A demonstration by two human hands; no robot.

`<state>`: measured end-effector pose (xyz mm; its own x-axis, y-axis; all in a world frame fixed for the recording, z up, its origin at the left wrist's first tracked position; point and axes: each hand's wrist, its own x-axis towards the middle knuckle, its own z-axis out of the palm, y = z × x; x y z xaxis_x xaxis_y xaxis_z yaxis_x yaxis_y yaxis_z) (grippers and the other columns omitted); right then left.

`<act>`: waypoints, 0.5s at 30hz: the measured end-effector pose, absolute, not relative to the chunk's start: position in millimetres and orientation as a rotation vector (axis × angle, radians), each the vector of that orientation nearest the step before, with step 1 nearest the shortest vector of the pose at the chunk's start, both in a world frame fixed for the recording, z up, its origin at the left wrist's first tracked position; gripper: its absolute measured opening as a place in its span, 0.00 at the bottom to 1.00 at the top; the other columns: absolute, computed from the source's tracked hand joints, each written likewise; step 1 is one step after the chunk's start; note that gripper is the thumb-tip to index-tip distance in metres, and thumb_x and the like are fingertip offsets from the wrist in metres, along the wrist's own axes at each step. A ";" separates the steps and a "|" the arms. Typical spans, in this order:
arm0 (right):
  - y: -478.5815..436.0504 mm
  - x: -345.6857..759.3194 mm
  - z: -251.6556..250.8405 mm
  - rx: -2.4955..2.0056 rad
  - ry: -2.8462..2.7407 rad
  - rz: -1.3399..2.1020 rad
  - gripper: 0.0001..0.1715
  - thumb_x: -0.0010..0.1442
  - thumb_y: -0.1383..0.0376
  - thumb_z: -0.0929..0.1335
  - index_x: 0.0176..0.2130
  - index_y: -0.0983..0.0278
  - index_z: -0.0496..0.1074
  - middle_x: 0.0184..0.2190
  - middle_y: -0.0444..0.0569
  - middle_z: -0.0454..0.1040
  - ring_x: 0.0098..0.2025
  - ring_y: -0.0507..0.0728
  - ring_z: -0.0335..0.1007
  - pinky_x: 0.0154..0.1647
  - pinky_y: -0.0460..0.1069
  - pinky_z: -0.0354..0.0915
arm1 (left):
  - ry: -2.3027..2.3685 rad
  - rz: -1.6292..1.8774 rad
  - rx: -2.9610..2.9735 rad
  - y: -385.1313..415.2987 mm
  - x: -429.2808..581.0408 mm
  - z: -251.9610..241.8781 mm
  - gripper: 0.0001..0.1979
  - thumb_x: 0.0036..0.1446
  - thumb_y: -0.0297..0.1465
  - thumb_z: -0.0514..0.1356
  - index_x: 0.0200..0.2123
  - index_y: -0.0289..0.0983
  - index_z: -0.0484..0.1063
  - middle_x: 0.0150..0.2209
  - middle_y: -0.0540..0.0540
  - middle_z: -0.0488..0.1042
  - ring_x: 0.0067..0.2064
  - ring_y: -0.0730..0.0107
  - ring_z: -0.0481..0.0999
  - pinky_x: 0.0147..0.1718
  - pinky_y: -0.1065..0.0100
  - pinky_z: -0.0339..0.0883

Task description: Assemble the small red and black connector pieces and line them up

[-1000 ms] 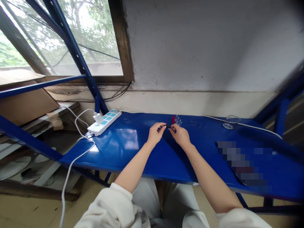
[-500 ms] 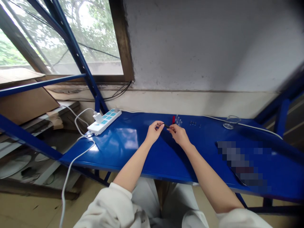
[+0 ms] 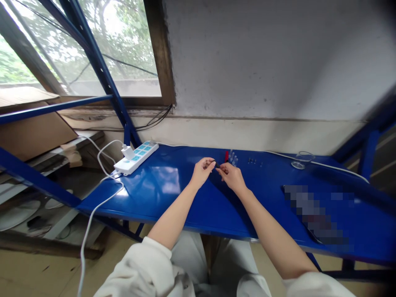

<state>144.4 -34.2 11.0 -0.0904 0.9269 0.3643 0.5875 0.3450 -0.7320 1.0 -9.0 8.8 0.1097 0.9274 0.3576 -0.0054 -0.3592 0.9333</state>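
Note:
Above the middle of the blue table, my left hand [image 3: 201,171] and my right hand [image 3: 232,175] pinch a small, thin black piece [image 3: 217,164] between them. Its exact kind is too small to make out, and the fingertips cover both its ends. Just beyond my right hand lies a red object [image 3: 226,156], partly hidden by the fingers. Several clear tubes [image 3: 233,158] lie beside it. A little farther right are several tiny dark parts [image 3: 252,160] on the table top.
A white power strip [image 3: 136,159] with a plug and cable lies at the table's left end. A clear round dish [image 3: 298,164] stands at the back right by a white cable [image 3: 337,167]. A blurred-out dark flat object [image 3: 309,210] lies front right. Blue frame posts [image 3: 116,99] rise at the left.
My hands have come slightly closer together, and less of the black piece shows between them. The things on the table have stayed put.

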 end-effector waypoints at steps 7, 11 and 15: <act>-35.7 139.4 12.6 -1.317 -1.795 0.542 0.16 0.56 0.54 0.61 0.38 0.63 0.63 0.26 0.46 0.72 0.22 0.51 0.68 0.26 0.46 0.64 | 0.992 1.199 1.568 -7.9 -1.2 11.1 0.17 0.45 0.43 0.60 0.23 0.33 0.69 0.19 0.53 0.64 0.20 0.80 0.60 0.20 0.74 0.55; -32.0 144.5 11.9 -1.335 -1.806 0.468 0.16 0.55 0.55 0.61 0.39 0.63 0.64 0.28 0.47 0.72 0.24 0.52 0.68 0.28 0.47 0.65 | 1.343 1.366 1.671 8.8 -24.5 11.4 0.14 0.47 0.41 0.59 0.25 0.34 0.70 0.21 0.51 0.67 0.24 0.76 0.65 0.25 0.72 0.57; -30.7 149.3 12.7 -1.396 -1.816 0.437 0.16 0.57 0.56 0.59 0.39 0.63 0.65 0.27 0.48 0.72 0.26 0.53 0.68 0.29 0.48 0.64 | 1.947 1.265 1.857 20.4 -53.9 10.4 0.09 0.47 0.37 0.59 0.24 0.37 0.71 0.27 0.47 0.70 0.31 0.69 0.68 0.30 0.69 0.58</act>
<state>149.3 -30.7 12.7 -0.0844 0.9236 0.3739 0.6521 0.3349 -0.6801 -53.9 20.4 10.4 -0.2111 0.8836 0.4179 0.7412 -0.1340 0.6577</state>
